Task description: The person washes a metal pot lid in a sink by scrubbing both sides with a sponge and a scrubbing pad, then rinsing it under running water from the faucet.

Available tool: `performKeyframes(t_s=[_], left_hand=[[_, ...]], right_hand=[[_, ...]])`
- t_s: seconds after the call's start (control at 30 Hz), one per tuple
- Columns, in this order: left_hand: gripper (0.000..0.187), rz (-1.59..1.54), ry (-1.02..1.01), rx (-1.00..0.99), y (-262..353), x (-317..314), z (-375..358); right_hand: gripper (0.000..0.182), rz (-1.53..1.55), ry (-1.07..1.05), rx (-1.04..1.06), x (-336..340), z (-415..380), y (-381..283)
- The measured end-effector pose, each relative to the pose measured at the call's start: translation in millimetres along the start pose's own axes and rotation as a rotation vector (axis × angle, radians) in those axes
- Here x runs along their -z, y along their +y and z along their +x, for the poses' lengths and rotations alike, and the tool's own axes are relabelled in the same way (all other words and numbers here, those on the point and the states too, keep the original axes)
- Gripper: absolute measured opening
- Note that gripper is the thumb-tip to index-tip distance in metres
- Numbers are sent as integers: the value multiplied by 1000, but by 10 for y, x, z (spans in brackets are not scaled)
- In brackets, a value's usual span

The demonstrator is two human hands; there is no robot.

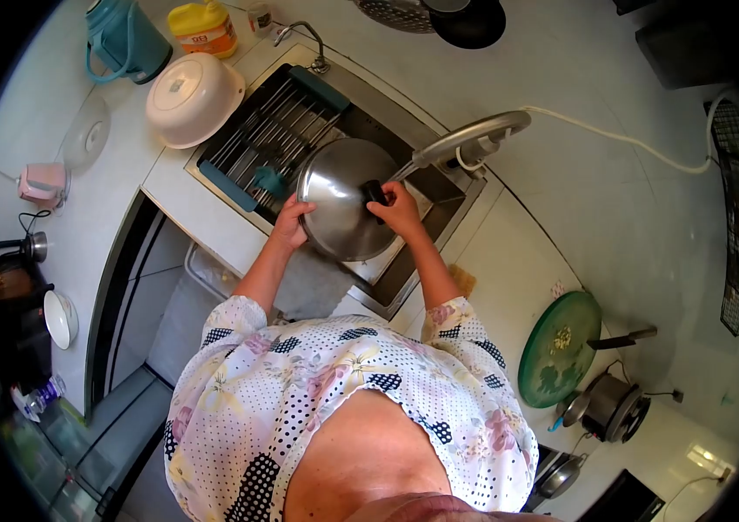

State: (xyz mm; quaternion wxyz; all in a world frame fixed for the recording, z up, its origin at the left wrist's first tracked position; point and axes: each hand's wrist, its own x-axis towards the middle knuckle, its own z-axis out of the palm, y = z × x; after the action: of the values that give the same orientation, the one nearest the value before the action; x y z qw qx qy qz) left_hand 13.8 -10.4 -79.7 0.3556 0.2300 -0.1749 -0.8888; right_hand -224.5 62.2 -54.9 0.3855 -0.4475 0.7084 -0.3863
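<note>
Over the sink (426, 244) I hold a shiny metal pot lid (341, 226), tilted so its domed top faces up. My left hand (292, 221) grips the lid's left rim, the thumb lying on top of the metal. On the other side, the fingers of my right hand (397, 210) close round the lid's black knob (374, 193). Just beyond the right hand is a grey faucet (465, 139) with a large rounded body. A metal drying rack (256, 122) with teal ends spans the sink's left part, and a small teal item (271, 181) rests on it.
Left of the sink stand an upturned pale basin (188, 103), a yellow jug (204, 33) and a blue thermos (126, 43). To the right are a green cutting board (558, 352) with chopped bits, a knife (621, 340) and a dark pot (608, 404). A white bowl (60, 319) sits far left.
</note>
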Motion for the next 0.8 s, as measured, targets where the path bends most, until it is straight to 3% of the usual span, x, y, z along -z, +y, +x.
performKeyframes(t_s=[0.1,0.3,0.4,0.67,0.8], left_hand=[[39,32,26,-44,-18,-53,130],[31,152,154,-82,-128,-7,386],[28,145,195,-35,-151,-64,334],[22,-33,249,-16,-304,35,316],[28,7,249,-10,-355,132,321]], right_hand=[[45,101,48,3,35,65,103],[44,-211,203,-48,235,32,-228],[44,-297,302,155,275,-46,-324],[38,-296,255,146,224,-250,-468],[38,-316,250,136,187,-333,-500]])
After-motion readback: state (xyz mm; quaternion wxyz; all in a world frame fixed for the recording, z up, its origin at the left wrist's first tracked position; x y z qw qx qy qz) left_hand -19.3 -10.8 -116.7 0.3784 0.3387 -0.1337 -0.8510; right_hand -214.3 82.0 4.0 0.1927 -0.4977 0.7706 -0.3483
